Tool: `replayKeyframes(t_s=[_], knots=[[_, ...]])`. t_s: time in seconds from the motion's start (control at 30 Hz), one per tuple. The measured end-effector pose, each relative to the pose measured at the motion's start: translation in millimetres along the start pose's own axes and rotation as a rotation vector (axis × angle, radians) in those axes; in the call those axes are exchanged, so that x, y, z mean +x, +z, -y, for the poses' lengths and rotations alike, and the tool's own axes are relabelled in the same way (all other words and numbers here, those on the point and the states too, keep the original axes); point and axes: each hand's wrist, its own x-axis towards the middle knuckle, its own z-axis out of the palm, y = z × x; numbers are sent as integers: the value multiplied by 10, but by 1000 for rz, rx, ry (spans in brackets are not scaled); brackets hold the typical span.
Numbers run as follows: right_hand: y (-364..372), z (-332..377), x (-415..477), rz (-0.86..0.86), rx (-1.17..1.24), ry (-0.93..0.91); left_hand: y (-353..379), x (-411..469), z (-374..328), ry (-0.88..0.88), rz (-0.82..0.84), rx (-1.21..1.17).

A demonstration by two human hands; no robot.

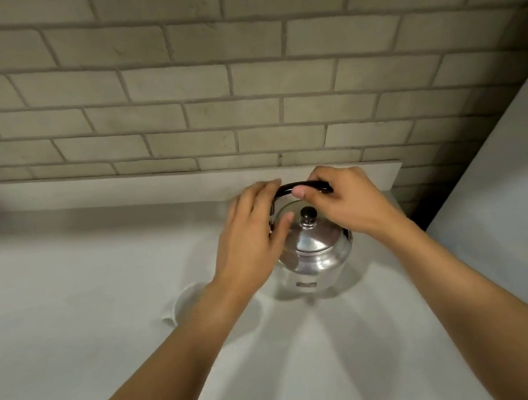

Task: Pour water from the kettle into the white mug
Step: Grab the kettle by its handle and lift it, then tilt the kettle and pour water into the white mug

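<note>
Right hand point(346, 201): wrapped around the black handle point(288, 189) of the steel kettle point(315, 253), ready to lift. Left hand point(253, 232): loose, fingers spread against the kettle's nine-o'clock side, steadying. White mug point(177, 307): at the kettle's eight o'clock, mostly hidden by the left forearm. Both stand on the grey counter point(70, 331).
</note>
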Motion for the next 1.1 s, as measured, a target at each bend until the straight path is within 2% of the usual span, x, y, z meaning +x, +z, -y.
replayKeyframes(t_s=[0.07, 0.17, 0.3, 0.43, 0.57, 0.83, 1.1], knots=[[-33, 87, -213, -8, 10, 16, 7, -396, -50, 109, -47, 72], [-51, 208, -461, -17, -8, 18, 72, -859, -68, 206, -30, 148], [-37, 330, -693, 8, -41, 2, 108, -1160, -82, 202, 39, 183], [-17, 455, -802, 26, -64, -19, 62, -1280, -100, 157, 41, 234], [-54, 592, -807, 53, -51, -33, 24, -1350, -145, 96, 32, 142], [-143, 950, -613, 159, -146, -175, -23, -1391, -240, -8, -57, -107], [-97, 1279, -415, 280, -263, -323, -116, -1415, -252, -111, -47, -255]])
